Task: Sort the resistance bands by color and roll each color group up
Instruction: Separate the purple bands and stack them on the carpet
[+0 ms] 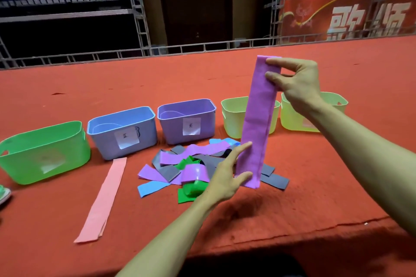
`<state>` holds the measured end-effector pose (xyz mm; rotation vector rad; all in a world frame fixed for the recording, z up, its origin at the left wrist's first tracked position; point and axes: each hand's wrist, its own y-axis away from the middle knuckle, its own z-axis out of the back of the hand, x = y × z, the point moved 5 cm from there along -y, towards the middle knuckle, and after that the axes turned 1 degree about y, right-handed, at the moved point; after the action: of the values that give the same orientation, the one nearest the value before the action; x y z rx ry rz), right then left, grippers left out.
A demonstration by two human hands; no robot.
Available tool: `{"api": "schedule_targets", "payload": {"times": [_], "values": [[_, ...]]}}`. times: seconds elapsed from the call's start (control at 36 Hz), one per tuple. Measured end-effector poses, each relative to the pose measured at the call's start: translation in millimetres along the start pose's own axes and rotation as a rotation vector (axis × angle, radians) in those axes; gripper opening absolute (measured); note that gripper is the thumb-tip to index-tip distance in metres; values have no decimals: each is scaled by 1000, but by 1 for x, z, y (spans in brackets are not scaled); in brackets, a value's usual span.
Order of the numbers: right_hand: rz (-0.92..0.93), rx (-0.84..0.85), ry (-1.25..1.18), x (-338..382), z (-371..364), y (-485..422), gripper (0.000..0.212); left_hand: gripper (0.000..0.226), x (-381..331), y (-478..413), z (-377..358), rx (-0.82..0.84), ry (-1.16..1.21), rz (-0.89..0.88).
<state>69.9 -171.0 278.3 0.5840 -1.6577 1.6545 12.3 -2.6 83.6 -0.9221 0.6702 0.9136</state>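
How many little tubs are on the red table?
5, in one row: green tub far left, then blue tub, purple tub, left yellow tub behind the held purple band, right yellow tub behind the right hand and wrist.

- The long purple rubbery band [258, 119] is looking thin, smooth and matt.
- The curled purple band [194, 172] in the pile is shining glossy.
- The flat pink band [105, 198] is showing a dull face.
- The red cloth table cover [112, 87] is looking felt-like and rough.
- The pale blue plastic bin [101, 144] is gleaming softly, carrying a white paper label [126, 139].
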Motion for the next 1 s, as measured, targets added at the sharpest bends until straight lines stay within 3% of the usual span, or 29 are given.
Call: {"api": "schedule_targets", "payload": {"times": [0.22,0.33,0.42,0.5,0.58,0.81,1.0], "values": [[-26,91,110,-38,-1,29,36,73,29,24,-23,55,-88,39],[0,141,129,-48,-9,44,35,77,46,32,-28,179,-188,58],[5,159,134,-54,-13,54,34,61,55,36,-18,244,-293,19],[10,195,162,-60,-16,66,33,33,68,35,13,194,-359,-1],[35,239,200,-64,-19,77,33,21,80,36,54,131,-383,44],[57,286,233,-79,-25,94,36,15,135,50,185,-126,-658,377],[50,309,258,-94,-30,100,37,17,184,63,221,-29,-851,615]]}}
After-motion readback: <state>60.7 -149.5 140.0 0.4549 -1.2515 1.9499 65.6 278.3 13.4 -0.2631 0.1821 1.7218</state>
